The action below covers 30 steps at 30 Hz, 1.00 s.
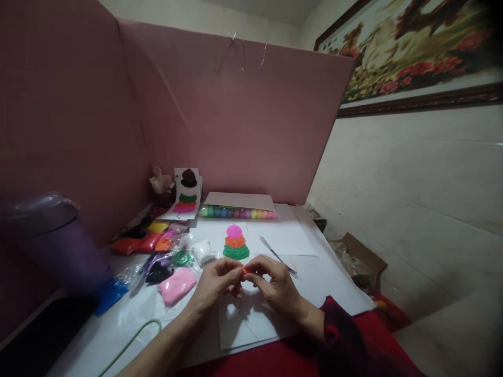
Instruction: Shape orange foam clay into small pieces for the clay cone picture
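L hand (220,277) & R hand (274,280) both pinch a small orange lump (244,270) btwn fingertips, over white paper (238,335) on the table (341,288) (pink/orange/green shape (235,242) just beyond, metal tool (278,256) nr R hand).

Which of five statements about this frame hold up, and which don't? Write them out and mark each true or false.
1. The left hand and right hand meet at a small orange piece. True.
2. The pink packet lies to the right of the right hand. False: the pink packet lies left of the left hand.
3. The tiered shape is pink on top and green at the bottom. True.
4. The metal tool is in the left hand. False: the metal tool lies unheld beyond the right hand.
5. A framed picture hangs at upper right. True.
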Motion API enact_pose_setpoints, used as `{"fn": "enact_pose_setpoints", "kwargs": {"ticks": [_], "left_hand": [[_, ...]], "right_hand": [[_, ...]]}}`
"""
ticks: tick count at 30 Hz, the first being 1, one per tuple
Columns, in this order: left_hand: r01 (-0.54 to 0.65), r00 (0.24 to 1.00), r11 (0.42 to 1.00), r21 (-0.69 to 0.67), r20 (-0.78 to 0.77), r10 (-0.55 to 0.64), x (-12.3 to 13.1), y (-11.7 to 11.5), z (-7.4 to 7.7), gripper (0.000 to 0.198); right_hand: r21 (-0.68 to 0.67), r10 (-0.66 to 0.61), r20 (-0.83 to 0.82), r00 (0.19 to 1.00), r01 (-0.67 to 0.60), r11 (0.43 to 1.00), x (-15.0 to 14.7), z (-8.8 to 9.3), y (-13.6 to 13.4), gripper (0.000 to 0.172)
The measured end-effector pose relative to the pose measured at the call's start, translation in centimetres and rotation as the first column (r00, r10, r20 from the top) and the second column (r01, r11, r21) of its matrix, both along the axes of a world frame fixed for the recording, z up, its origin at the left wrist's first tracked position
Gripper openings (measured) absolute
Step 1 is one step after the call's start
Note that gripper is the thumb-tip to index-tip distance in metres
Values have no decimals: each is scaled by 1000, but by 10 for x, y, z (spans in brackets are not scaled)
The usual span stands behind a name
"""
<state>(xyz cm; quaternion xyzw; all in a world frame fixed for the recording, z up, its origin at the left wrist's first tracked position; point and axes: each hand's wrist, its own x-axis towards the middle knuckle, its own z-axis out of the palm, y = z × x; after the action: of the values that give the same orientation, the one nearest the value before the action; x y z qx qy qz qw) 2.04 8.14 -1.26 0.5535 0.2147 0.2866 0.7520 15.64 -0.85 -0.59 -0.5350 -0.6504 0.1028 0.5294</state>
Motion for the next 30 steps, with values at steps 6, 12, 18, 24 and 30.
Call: {"fn": "enact_pose_setpoints", "kwargs": {"ticks": [6,12,18,24,30], "left_hand": [[17,999,1000,1,-33,-16,-2,0,1,25],[-33,998,999,21,-61,34,0,1,3,20],[-195,976,967,-164,64,207,-1,-4,14,22],[-113,990,982,-153,68,125,-2,-2,11,29],[-9,1000,1000,1,7,9,1,-3,6,31]], "right_hand": [[-14,-12,8,1000,12,1000,-2,1,-2,6],[-107,32,-230,973,-58,993,-4,1,1,9],[-104,12,-662,750,-107,989,5,-6,12,21],[-96,53,-602,797,-138,986,2,-4,11,23],[-105,124,-518,846,-207,973,-5,-3,4,19]]}}
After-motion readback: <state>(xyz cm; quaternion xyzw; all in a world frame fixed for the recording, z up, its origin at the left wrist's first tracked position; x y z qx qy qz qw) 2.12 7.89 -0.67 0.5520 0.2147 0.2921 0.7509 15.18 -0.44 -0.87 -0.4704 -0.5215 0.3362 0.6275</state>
